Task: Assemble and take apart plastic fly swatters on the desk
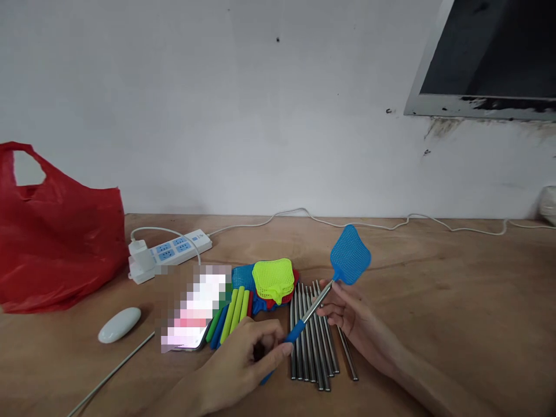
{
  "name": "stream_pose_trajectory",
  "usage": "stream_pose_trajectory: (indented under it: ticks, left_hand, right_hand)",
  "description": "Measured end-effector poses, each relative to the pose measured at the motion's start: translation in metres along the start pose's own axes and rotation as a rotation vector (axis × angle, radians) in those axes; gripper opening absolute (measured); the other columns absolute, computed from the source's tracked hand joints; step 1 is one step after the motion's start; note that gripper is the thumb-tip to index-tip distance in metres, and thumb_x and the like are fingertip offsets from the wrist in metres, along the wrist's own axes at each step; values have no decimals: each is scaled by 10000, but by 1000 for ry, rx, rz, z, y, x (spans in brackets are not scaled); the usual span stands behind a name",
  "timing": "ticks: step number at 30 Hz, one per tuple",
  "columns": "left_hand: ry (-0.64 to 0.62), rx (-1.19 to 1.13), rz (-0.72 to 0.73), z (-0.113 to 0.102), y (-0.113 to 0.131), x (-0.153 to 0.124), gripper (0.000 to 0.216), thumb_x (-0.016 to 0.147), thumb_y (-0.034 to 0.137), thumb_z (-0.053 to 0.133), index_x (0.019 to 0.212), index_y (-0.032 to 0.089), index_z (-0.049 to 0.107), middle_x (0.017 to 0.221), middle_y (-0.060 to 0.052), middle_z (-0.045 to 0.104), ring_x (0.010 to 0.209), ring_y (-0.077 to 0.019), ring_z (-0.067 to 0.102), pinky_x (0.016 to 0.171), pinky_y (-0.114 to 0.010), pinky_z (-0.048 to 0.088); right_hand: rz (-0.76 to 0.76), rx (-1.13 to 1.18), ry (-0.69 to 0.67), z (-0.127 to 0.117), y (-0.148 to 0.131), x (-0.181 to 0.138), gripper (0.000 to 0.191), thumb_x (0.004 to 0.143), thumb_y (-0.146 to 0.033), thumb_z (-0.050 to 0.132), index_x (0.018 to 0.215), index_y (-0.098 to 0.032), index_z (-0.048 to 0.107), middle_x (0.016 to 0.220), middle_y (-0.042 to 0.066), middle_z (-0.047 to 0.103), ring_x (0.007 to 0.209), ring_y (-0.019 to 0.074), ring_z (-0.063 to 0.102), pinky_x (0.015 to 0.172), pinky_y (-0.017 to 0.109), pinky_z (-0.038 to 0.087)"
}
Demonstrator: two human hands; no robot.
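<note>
A fly swatter (350, 255) with a blue mesh head, metal rod and blue handle is held tilted between both hands. My left hand (243, 362) closes round its blue handle, thumb on top. The fingers of my right hand (351, 318) pinch the rod just below the swatter head. Beneath it lie several metal rods (310, 347) side by side. Behind my left hand are yellow-green handles (237, 310), with blue and green ones beside them. A pile of loose swatter heads, a yellow-green head (273, 278) on top, rests beyond the handles.
A red plastic bag (65, 243) stands at the left. Near it are a white power strip (174, 252) with a plug, a white computer mouse (119, 325) and a phone (197, 315) with a blurred screen. A white cable (369, 225) runs along the wall across the wooden table (456, 301).
</note>
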State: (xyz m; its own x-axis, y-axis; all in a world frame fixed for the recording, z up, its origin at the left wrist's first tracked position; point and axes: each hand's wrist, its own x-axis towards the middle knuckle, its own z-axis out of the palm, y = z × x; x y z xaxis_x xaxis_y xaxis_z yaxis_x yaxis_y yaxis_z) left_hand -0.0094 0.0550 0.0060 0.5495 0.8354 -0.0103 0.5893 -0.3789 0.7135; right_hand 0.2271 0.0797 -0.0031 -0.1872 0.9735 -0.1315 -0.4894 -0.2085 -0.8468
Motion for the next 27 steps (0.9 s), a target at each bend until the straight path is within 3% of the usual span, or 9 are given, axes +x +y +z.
stream_pose_trajectory:
  ticks: [4, 9, 14, 17, 21, 24, 25, 26, 27]
  left_hand:
    - [7, 62, -4, -1, 0, -2, 384, 995, 473, 394, 713, 213, 423, 667, 32, 451, 679, -161, 457, 609, -256, 325]
    - [-3, 36, 6, -3, 0, -4, 399, 1011, 498, 339, 735, 219, 409, 694, 26, 466, 711, -174, 472, 659, -276, 348]
    - [-44, -16, -7, 1, 1, -2, 413, 1032, 511, 313, 754, 224, 417, 658, 33, 513, 724, -178, 494, 715, -286, 367]
    - [-24, -35, 12, 2, 5, 1, 411, 1030, 515, 325, 764, 222, 434, 678, 41, 479, 671, -159, 450, 664, -274, 351]
    - [-12, -118, 40, 2, 6, 4, 395, 1043, 498, 314, 822, 219, 484, 690, 47, 473, 664, -149, 454, 658, -261, 359]
    - [0, -150, -8, 1, 1, 4, 393, 1039, 504, 325, 814, 218, 474, 677, 49, 469, 648, -147, 454, 629, -255, 359]
    - [5, -162, -24, 1, -1, 4, 391, 1037, 506, 329, 811, 219, 469, 664, 52, 461, 635, -146, 451, 620, -255, 357]
    - [8, -172, -38, 0, -2, 3, 391, 1036, 508, 329, 810, 220, 466, 655, 54, 457, 633, -147, 453, 620, -255, 359]
    - [14, -175, -46, -1, -2, 3, 390, 1035, 509, 332, 811, 220, 468, 659, 52, 461, 647, -151, 464, 633, -257, 365]
  right_hand:
    - [-41, 80, 52, -3, 2, 2, 406, 747, -548, 788, 866, -173, 692, 782, 31, 743, 679, 139, 718, 548, 182, 528]
    - [-98, 91, 102, 0, 0, 2, 326, 655, -409, 891, 759, -190, 674, 743, -15, 702, 656, 105, 663, 560, 180, 513]
    - [-284, -1, 135, 6, 0, -4, 307, 633, -369, 900, 700, -195, 656, 664, -17, 651, 615, 126, 619, 496, 208, 491]
    - [-282, -100, 116, 7, 11, -8, 321, 655, -406, 879, 754, -197, 655, 678, -3, 658, 632, 147, 627, 521, 236, 506]
    - [-85, -218, -51, 5, 20, -5, 400, 737, -553, 774, 738, -178, 634, 638, -12, 631, 505, 102, 571, 454, 208, 464]
    - [177, -328, -357, -1, 8, -10, 622, 831, -731, 525, 595, -161, 600, 503, -4, 573, 337, 67, 431, 314, 187, 310]
    - [198, -408, -462, -4, 2, -17, 644, 849, -722, 509, 569, -152, 616, 487, 9, 572, 335, 65, 427, 321, 189, 305]
    - [204, -494, -568, -6, -4, -26, 559, 844, -651, 600, 613, -145, 660, 542, 34, 621, 396, 83, 496, 372, 197, 366]
    - [143, -528, -528, -9, -9, -38, 421, 833, -555, 688, 694, -158, 696, 636, 45, 664, 487, 112, 572, 440, 214, 439]
